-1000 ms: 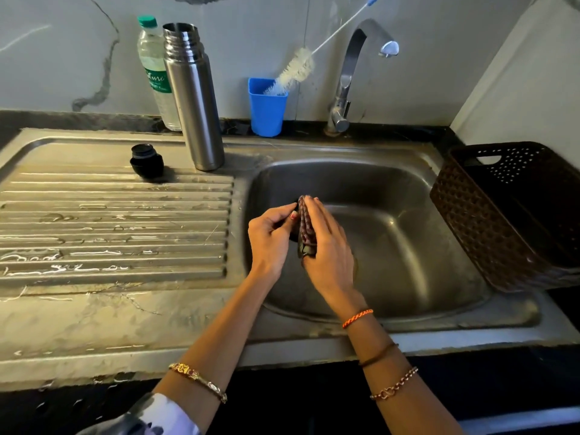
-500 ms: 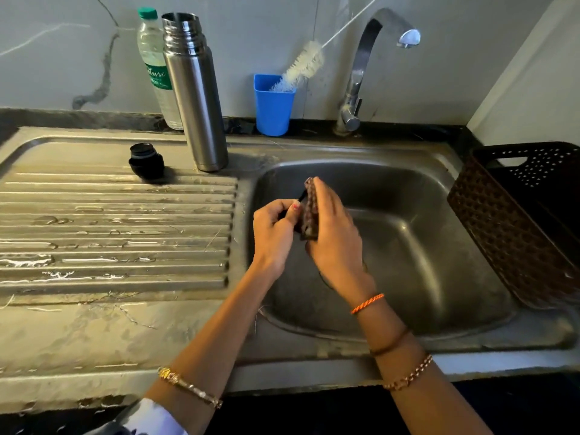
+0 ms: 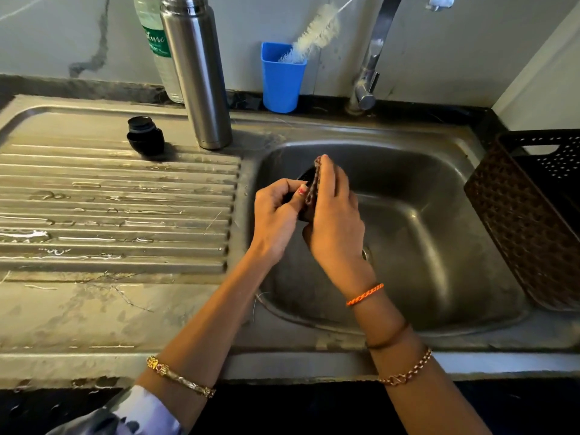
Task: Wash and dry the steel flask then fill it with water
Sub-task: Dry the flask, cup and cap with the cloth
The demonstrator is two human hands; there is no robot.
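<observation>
Reaching over the basin of the steel sink (image 3: 439, 277), both hands meet in mid-air above the drain. The left hand (image 3: 276, 215) curls its fingers and thumb round a small dark object (image 3: 306, 177), mostly hidden, so I cannot tell what it is. The right hand (image 3: 335, 221) presses a brown textured scrub pad (image 3: 314, 183) flat against that object, fingers straight and together along the pad. A brown perforated basket (image 3: 527, 221) sits right of the basin. Further back, on the ribbed, wet drainboard (image 3: 110, 208), a black stopper (image 3: 145, 135) stands near the steel flask (image 3: 197, 73), upright and uncapped. Behind it stands a plastic water bottle (image 3: 157, 42), and by the tap (image 3: 373, 54) a blue cup (image 3: 282, 76) holds a white bottle brush (image 3: 314, 36).
</observation>
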